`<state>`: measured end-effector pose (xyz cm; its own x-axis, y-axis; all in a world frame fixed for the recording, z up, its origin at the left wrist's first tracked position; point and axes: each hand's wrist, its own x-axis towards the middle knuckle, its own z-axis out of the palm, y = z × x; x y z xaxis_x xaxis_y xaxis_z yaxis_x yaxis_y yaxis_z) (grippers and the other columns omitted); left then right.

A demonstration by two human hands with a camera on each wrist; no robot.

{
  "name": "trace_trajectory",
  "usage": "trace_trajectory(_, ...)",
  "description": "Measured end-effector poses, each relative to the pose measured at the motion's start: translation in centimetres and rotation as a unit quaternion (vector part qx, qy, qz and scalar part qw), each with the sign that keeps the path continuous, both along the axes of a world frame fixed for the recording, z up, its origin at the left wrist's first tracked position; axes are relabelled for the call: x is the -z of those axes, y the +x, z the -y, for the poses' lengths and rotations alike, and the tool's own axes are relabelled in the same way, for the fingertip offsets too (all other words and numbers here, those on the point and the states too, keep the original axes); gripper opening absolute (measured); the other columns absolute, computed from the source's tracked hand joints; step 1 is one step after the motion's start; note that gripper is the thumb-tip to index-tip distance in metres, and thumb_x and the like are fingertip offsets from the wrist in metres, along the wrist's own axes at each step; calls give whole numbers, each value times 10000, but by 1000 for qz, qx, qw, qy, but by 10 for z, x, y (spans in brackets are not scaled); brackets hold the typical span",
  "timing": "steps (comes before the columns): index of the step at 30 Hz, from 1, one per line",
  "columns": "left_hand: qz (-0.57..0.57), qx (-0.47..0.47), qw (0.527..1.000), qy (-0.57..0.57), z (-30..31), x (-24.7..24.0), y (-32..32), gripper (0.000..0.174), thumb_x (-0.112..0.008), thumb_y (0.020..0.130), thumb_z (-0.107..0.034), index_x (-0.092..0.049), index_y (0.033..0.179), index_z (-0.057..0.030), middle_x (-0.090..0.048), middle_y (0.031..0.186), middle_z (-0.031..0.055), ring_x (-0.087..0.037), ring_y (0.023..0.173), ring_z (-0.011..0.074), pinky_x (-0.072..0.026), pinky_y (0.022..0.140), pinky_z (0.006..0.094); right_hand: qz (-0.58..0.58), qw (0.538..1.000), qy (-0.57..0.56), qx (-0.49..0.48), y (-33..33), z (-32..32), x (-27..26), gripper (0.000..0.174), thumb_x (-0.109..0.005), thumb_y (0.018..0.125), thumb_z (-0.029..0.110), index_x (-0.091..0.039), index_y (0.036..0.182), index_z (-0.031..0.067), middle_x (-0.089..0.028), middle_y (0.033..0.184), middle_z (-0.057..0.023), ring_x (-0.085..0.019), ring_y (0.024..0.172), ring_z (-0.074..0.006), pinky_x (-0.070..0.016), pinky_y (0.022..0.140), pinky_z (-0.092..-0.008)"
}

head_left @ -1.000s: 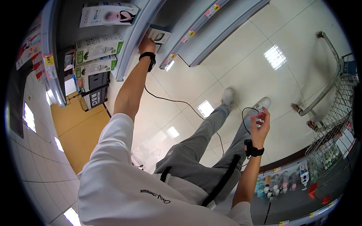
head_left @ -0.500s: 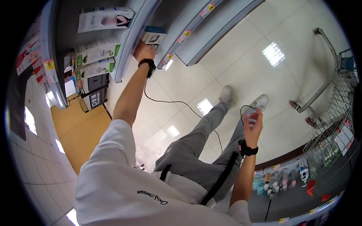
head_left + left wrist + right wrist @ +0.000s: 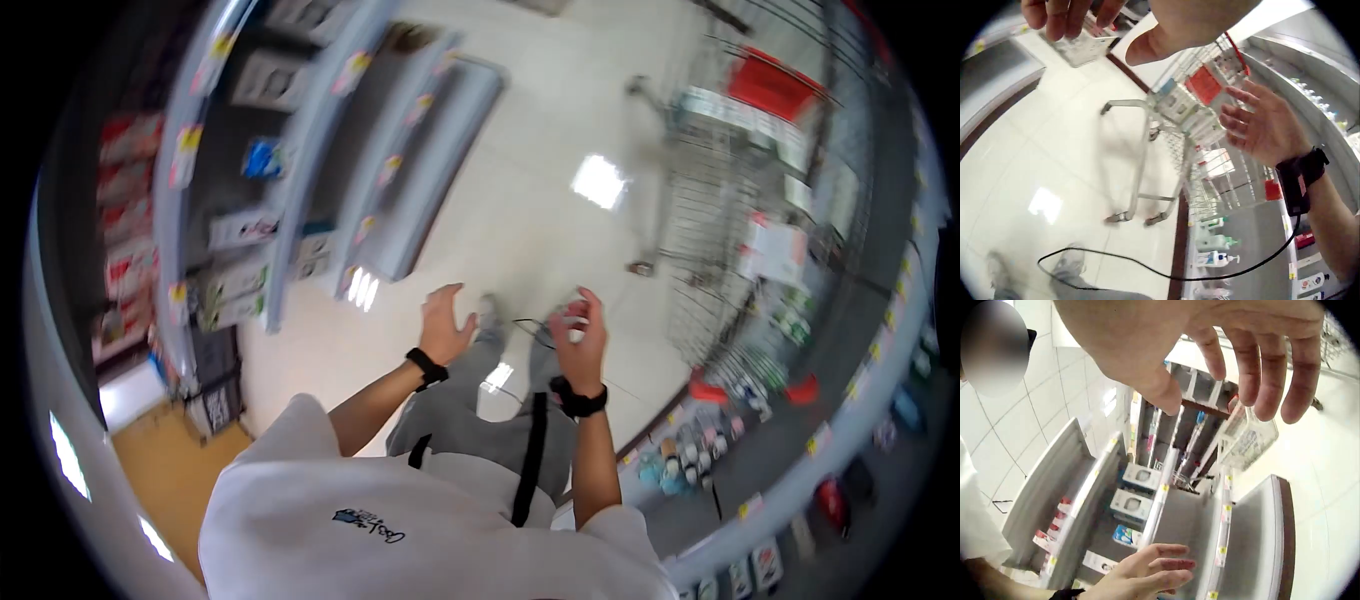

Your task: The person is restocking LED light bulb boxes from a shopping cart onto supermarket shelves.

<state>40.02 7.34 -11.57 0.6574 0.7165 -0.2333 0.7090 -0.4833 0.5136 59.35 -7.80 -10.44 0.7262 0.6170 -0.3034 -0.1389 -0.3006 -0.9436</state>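
Two hands, both empty (two black wristbands, one on each). The left hand is spread wide open. The right hand is loosely curled and touches nothing. One shopping cart stands on the floor, near the right hand and well apart from the left-side shelving.

Glossy tiled floor fills the middle, and a wire cart stands on it at two o'clock. Grey shelves at ten o'clock carry boxes.

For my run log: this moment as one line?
left hand: open, empty | right hand: open, empty | cart: ahead, untouched | shelves: untouched
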Motion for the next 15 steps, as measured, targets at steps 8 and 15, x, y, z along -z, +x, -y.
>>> trace_trajectory(8,193,132,972,-20,8,-82,219,436,-648,779,-83,-490,1171,25,-536,1112,214,-498,1065,377,-411,933,431,91,991,23,97,121,61,-104,494,-690,808,83,-477,1248,12,-582,958,-94,-589,850,-160,-486,684,-274)
trace_trajectory(15,247,156,936,-194,42,-131,358,461,-685,793,-150,-485,1182,-7,-593,987,113,-595,919,209,-496,728,310,85,974,14,208,194,93,-139,481,-694,820,87,-475,1240,6,-581,968,-106,-602,832,-161,-505,673,-271)
